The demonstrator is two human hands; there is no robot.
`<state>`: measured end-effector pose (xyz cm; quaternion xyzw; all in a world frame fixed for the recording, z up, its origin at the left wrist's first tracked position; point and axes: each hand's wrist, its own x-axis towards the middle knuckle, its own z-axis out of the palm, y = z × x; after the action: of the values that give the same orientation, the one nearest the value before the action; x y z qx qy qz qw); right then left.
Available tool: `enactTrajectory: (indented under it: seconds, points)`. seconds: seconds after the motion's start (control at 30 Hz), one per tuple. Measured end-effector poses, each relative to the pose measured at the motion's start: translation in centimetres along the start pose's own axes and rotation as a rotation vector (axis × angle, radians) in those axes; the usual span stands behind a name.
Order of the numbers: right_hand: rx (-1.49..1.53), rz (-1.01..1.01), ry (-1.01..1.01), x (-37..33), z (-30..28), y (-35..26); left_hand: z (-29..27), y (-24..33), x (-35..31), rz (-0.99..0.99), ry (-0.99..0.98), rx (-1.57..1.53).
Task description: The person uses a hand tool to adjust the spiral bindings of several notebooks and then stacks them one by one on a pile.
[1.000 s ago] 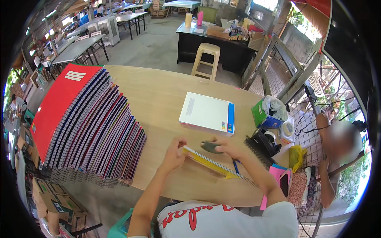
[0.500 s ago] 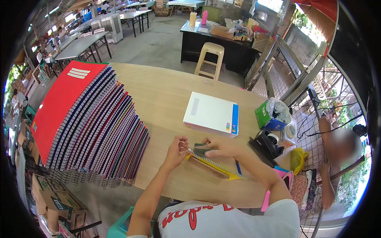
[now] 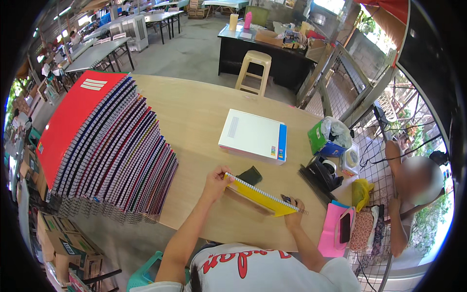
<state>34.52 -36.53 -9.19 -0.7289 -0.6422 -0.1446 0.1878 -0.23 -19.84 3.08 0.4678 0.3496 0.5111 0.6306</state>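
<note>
We see the left hand [image 3: 217,185] pinching the upper left corner of a yellow spiral notebook [image 3: 260,197], thumb and fingers closed on it; the notebook is tilted in front of the person, coil edge uppermost, slanting down to the right over the pale wooden table [image 3: 194,107], and the wire runs out past its right end. There we find the right hand [image 3: 293,217], fingers bent, a small dark object [image 3: 286,198] at the fingertips (too small for us to name); whether those fingers grasp it, the notebook or both, we cannot tell. Just behind the notebook's coil, nearer its left end, we see a dark pad [image 3: 250,175] lying on the table; farther back lies a pile of white-covered notebooks [image 3: 250,134] with a blue strip at the right edge; on our left rises a tall, leaning stack of spiral notebooks [image 3: 112,151], a red cover on top. To the right we note a black desk device [image 3: 325,173], a green and blue box [image 3: 321,138] with plastic inside, a yellow bag [image 3: 361,193], and a dark phone [image 3: 345,228] on pink sheets [image 3: 330,225].
</note>
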Motion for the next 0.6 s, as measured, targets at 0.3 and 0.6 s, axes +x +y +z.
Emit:
enactTrajectory:
  seconds: [0.3, 0.6]
  points:
    - [0.656, -0.268, -0.283, 21.0, -18.9, -9.1, -0.3, 1.3, -0.7, 0.013, -0.061, -0.033]
    - [-0.054, -1.220, -0.010, 27.1, -20.6, -21.7, -0.1, 1.2, -0.3, 0.064, -0.075, -0.137]
